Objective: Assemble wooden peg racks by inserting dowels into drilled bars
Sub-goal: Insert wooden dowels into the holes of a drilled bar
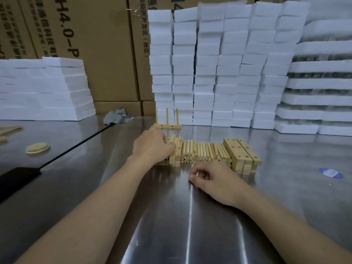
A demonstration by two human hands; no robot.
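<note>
Leave the discs (38, 148) near the left edge of the surface (190, 216) alone. With the left grip (152, 145) curled over the left bars (176, 152), about the middle of the surface, take just the top one. Lift straight up, so as not to knock the pile. Mind the rack (167, 121) just behind, toward the back edge, done and with three pegs standing up.

Turn the bar holes-up and lay it flat on the bare part toward the front edge.

Next, go for the dowels (205, 152), lying side by side between the two bar piles. Use the right grip (211, 180), loosely curled and resting on the surface just in front of the dowels, with nothing seen inside. Pick one dowel only, from the top row. Push straight down into a hole, never tilted, or risk a jam. Hold the bar still with the other grip while pushing.

Leave the right bars (242, 155) for later. Hole tightness: cannot tell from here, so start softly and press harder only if needed.
</note>
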